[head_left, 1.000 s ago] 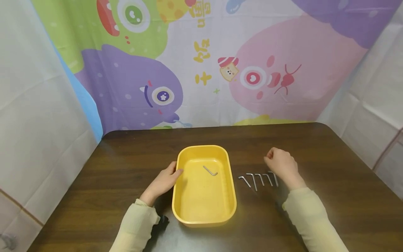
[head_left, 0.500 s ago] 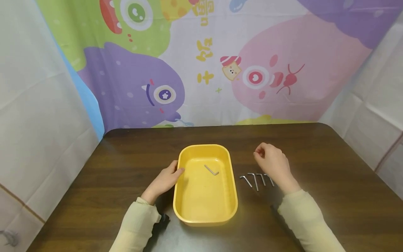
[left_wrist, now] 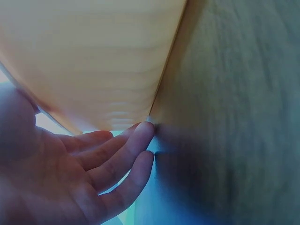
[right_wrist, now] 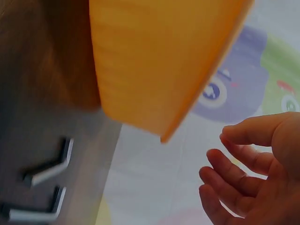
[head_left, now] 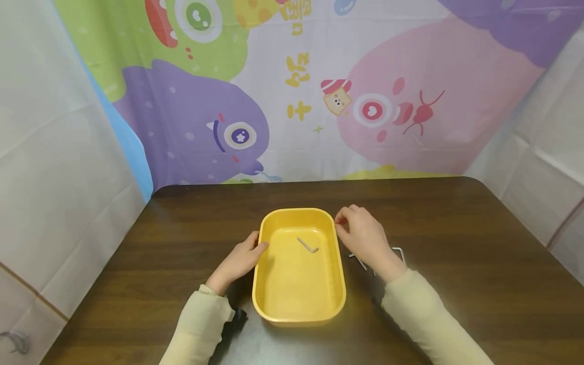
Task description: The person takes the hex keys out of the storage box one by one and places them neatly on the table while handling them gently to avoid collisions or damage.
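Observation:
My left hand (head_left: 239, 261) holds the left rim of a yellow plastic tray (head_left: 257, 296), thumb over the rim and fingers along the outside wall. One silver L-shaped hex key (head_left: 307, 245) lies inside the tray, towards its far end. My right hand (head_left: 363, 235) hovers by the tray's far right rim. In the right wrist view its thumb and index fingertips come together, the other fingers loosely curled, with nothing seen between them. Beneath that hand, more hex keys (head_left: 358, 261) lie on the table, partly hidden by the hand and wrist; two hex keys (right_wrist: 49, 171) show in the right wrist view.
The dark wood table (head_left: 191, 213) extends around the tray on all sides. A cartoon-printed curtain (head_left: 301, 152) hangs at its far edge, and pale cloth (head_left: 59, 152) hangs at the left and right.
My right hand has moved left, from above the rightmost hex key to the tray's right rim. My left hand stays on the tray, and the key inside lies unmoved.

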Demonstrator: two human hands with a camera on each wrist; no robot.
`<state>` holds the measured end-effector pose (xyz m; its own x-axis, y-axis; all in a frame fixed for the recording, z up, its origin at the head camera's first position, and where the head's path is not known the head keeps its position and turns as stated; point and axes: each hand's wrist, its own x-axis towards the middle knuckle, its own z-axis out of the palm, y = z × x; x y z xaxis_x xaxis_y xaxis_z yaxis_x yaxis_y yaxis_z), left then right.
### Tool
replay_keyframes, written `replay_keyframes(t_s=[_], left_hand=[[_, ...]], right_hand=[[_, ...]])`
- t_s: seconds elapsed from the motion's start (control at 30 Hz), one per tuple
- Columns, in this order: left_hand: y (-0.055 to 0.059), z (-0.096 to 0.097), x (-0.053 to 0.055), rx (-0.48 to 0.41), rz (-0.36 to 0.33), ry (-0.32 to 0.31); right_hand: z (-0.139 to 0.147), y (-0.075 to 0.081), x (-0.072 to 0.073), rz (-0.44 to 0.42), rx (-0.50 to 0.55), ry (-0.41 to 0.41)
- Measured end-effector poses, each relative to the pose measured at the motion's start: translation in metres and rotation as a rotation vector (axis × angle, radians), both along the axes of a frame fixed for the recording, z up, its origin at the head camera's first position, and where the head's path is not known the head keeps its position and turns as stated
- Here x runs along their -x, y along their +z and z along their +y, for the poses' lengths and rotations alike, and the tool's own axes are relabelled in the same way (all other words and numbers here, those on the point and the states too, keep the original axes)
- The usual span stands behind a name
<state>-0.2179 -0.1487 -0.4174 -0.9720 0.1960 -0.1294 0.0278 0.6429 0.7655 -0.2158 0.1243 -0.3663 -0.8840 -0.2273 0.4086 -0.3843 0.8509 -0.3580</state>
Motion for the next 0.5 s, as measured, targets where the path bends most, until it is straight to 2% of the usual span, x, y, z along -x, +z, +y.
replay_keyframes(t_s=[0.27, 0.5], left_hand=[[-0.001, -0.001, 0.000, 0.000, 0.004, 0.010], [0.000, 0.000, 0.000, 0.008, 0.015, 0.013]], right_hand=[[-0.027, -0.009, 0.003, 0.058, -0.112, 0.127], [-0.042, -0.021, 0.005, 0.101, -0.204, 0.201]])
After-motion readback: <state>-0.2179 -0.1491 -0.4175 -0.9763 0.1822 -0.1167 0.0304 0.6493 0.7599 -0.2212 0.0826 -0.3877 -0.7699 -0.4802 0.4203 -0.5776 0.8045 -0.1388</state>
